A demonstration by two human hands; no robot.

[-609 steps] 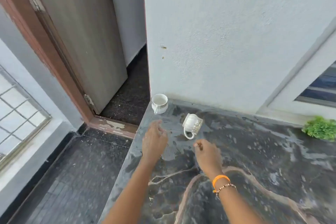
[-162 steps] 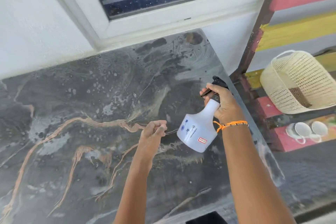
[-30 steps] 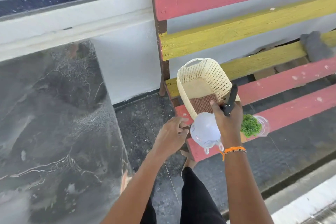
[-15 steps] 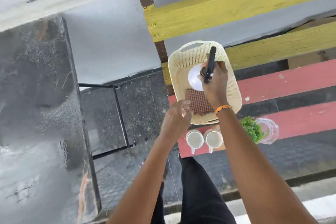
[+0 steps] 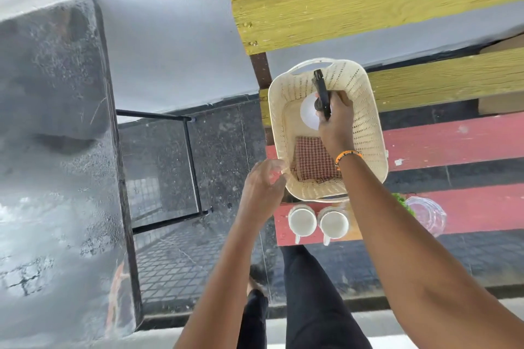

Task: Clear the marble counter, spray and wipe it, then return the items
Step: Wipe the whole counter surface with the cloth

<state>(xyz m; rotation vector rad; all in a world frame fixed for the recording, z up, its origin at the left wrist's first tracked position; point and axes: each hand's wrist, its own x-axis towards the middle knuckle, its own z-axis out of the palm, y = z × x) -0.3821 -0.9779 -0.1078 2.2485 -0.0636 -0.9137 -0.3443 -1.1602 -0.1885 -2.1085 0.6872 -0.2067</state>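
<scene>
- The spray bottle [image 5: 312,110] is gripped by the right hand [image 5: 336,119], whose fingers are closed around the black trigger head, and it is held inside the cream perforated basket [image 5: 365,133] at its far end.
- Only the white rounded body and the black nozzle of the bottle are seen (the rest is covered by the hand).
- A red checked cloth [image 5: 312,160] is seen lying on the basket floor, near the front wall and just beside the bottle.
- The left hand [image 5: 262,187] is held loosely curled at the basket's near left corner, with nothing in it; whether the fingertips touch the rim cannot be told.
- The basket is set on a slatted bench [image 5: 453,142] painted in red and yellow.
- Two white cups [image 5: 317,222] are placed side by side on the front red slat, just before the basket, mouths upward.
- A clear glass vase [image 5: 425,214] with green sprigs is seen to the right of the cups, partly hidden by the right forearm.
- The marble counter [image 5: 51,150] is seen at the left, wet and glossy, well apart from the bench.
</scene>
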